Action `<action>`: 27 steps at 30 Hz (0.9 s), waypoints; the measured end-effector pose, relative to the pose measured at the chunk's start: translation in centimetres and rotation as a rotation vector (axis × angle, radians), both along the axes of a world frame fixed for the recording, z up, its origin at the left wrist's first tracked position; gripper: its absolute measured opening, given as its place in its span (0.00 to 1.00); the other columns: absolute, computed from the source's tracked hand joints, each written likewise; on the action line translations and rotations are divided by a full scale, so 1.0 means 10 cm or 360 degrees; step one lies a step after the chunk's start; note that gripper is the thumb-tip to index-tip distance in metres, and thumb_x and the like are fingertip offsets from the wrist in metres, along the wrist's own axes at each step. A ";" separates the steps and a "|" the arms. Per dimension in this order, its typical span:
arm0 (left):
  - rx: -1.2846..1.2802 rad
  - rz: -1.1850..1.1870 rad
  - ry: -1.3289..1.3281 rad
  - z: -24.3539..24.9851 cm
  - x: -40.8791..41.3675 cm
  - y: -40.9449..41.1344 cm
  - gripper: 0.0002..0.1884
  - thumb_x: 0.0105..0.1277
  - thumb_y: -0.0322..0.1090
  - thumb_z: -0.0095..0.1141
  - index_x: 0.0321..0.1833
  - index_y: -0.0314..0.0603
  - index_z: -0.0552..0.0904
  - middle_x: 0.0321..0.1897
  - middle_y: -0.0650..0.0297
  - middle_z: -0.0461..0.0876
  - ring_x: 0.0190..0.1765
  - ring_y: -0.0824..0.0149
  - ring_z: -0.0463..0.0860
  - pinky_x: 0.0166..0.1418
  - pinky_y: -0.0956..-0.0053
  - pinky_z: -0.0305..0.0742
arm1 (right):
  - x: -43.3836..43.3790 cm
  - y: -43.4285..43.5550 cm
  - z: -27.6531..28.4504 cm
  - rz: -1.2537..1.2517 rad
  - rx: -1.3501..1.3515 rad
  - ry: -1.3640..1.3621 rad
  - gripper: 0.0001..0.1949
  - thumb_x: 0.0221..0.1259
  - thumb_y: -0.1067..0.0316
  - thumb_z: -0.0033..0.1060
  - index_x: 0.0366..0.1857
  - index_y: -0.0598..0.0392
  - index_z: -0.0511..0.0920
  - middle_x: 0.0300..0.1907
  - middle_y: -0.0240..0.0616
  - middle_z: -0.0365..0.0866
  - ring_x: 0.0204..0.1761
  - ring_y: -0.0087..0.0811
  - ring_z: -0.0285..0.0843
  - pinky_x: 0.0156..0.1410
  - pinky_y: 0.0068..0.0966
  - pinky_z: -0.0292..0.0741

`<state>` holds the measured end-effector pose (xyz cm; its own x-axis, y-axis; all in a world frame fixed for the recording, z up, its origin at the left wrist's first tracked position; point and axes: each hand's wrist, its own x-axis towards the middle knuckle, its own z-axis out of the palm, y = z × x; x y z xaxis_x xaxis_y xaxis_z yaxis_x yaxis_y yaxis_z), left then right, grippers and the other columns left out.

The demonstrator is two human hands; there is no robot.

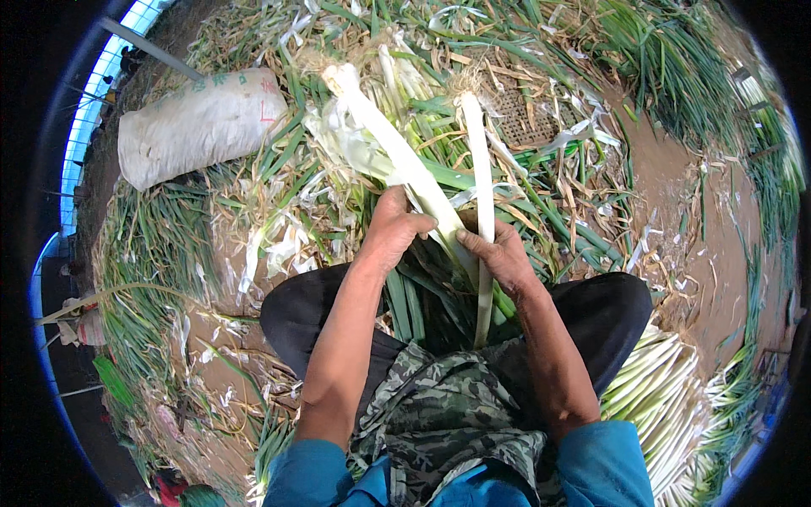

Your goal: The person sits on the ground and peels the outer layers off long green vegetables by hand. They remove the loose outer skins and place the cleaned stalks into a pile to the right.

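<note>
A thick white leek or large scallion (405, 158) slants across the middle, its root end pointing away from me. My left hand (396, 225) grips its shaft and a loosened pale outer layer (358, 149) that peels away on the left. Thumb and fingers of my right hand (500, 250) hold the same stalk lower down. A second, thinner white stalk (481, 171) stands nearly lengthwise within my right hand, its hairy roots at the far end. Both stalks reach down between my knees, over dark green leaves (405, 304).
A stuffed white woven sack (203, 123) lies at upper left. Peelings and leaves surround a brown perforated crate or mat (523, 104). Green-leaved bundles (665, 70) lie at upper right. Cleaned white stalks (659, 405) are piled by my right knee, beside bare soil (665, 184).
</note>
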<state>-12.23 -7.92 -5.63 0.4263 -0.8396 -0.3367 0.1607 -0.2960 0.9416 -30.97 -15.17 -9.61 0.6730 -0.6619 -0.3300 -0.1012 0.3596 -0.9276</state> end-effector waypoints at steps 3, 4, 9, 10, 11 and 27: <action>0.0090 -0.0115 -0.0100 0.18 -0.04 0.03 0.11 0.56 0.18 0.59 0.42 0.30 0.81 0.33 0.62 0.83 0.31 0.70 0.80 0.34 0.75 0.74 | -0.07 0.05 0.22 -0.0047 0.0037 -0.0098 0.19 0.66 0.63 0.72 0.57 0.60 0.83 0.48 0.37 0.88 0.48 0.26 0.81 0.58 0.28 0.77; 0.0106 -0.0119 -0.0134 0.23 -0.04 0.04 0.10 0.56 0.18 0.59 0.42 0.30 0.81 0.33 0.63 0.83 0.31 0.71 0.80 0.33 0.75 0.74 | -0.11 0.05 0.26 -0.0045 0.0021 -0.0129 0.19 0.66 0.63 0.72 0.57 0.60 0.83 0.48 0.37 0.88 0.48 0.26 0.81 0.58 0.28 0.77; -0.0051 -0.0034 -0.0170 0.30 -0.15 0.13 0.13 0.56 0.17 0.58 0.44 0.29 0.85 0.37 0.61 0.87 0.33 0.72 0.83 0.35 0.76 0.75 | -0.24 0.00 0.25 0.0093 -0.0089 -0.0091 0.18 0.64 0.63 0.74 0.53 0.60 0.84 0.45 0.35 0.87 0.46 0.26 0.82 0.56 0.27 0.78; 0.0071 -0.0046 -0.0214 0.31 -0.13 0.14 0.14 0.55 0.16 0.58 0.45 0.28 0.85 0.38 0.61 0.88 0.38 0.71 0.84 0.41 0.77 0.77 | -0.25 0.00 0.21 0.0135 -0.0265 -0.0188 0.18 0.62 0.62 0.76 0.52 0.59 0.84 0.43 0.33 0.87 0.45 0.25 0.81 0.55 0.26 0.78; 0.0072 -0.0039 -0.0253 0.34 -0.15 0.16 0.14 0.55 0.16 0.58 0.45 0.29 0.85 0.38 0.61 0.88 0.38 0.71 0.85 0.42 0.76 0.77 | -0.26 0.01 0.21 0.0168 -0.0224 -0.0191 0.18 0.62 0.61 0.76 0.51 0.59 0.84 0.42 0.32 0.87 0.44 0.24 0.81 0.54 0.26 0.78; 0.0085 0.0177 -0.0407 0.49 -0.31 0.23 0.14 0.51 0.15 0.55 0.41 0.31 0.85 0.34 0.63 0.87 0.39 0.68 0.85 0.46 0.74 0.77 | -0.27 0.13 0.48 -0.0301 -0.0538 0.0178 0.10 0.62 0.66 0.73 0.42 0.59 0.83 0.31 0.32 0.83 0.36 0.24 0.80 0.42 0.26 0.77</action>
